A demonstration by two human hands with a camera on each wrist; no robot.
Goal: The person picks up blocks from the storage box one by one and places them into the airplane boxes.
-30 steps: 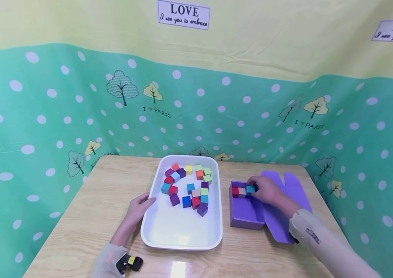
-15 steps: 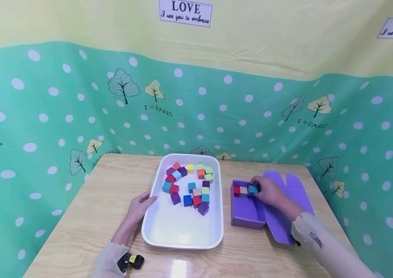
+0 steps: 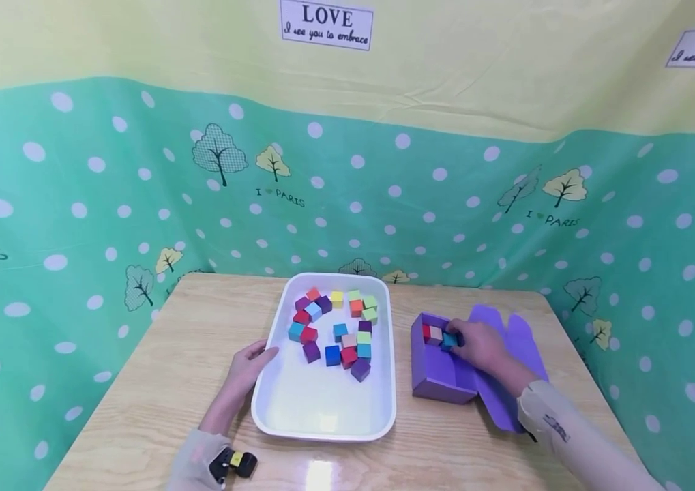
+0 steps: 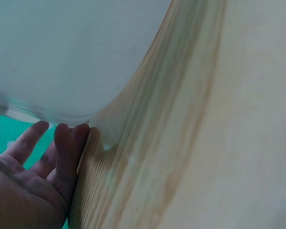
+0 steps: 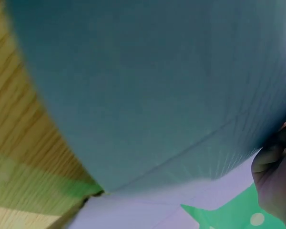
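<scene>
My left hand (image 3: 245, 369) grips the left side of the white tray (image 3: 322, 431), thumb over the rim and fingers outside. The left wrist view shows its fingertips (image 4: 62, 131) against the tray's outer wall. In the purple box (image 3: 443, 391), at the right, my right hand (image 3: 481, 346) pinches a teal cube (image 3: 448, 341). A pink cube (image 3: 436, 335) and a red cube (image 3: 426, 332) sit beside it along the box's far wall. The right wrist view shows mostly the box lid (image 5: 148, 95), with part of the right hand (image 5: 276, 176) at its edge and the cube hidden.
Several loose cubes of mixed colours lie in the tray's far half, among them a yellow cube (image 3: 337, 298) and a dark blue cube (image 3: 332, 355). The open purple lid spreads right of the box, under the right forearm. A patterned curtain (image 3: 347, 198) hangs behind the wooden table (image 3: 200, 307).
The purple box has turned and shifted slightly right, and its cubes have moved with it. My right hand has moved slightly right and nearer with the teal cube. The left hand stays on the tray.
</scene>
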